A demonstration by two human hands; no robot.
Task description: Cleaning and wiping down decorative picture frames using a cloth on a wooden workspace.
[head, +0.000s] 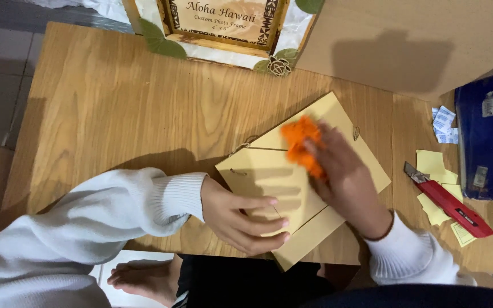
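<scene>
While hands (pixel 292 188) press backing board (pixel 303 177) | wooden table (pixel 115 108) | tiled floor (pixel 1 51)

A person in a white knit sweater, ribbed cuffs on the left sleeve (pixel 87 222) and right sleeve (pixel 412 256); dark trousers (pixel 246 285); bare foot (pixel 144 276).

My left hand (pixel 241 219) lies flat, palm down, fingers stretched out together toward the right, thumb tucked near the wrist. Its forearm comes in from the lower left in a white ribbed sleeve. My right hand (pixel 346 177) reaches up and left from the lower right, fingers curled in a closed grip, wrist in a white cuff.
</scene>
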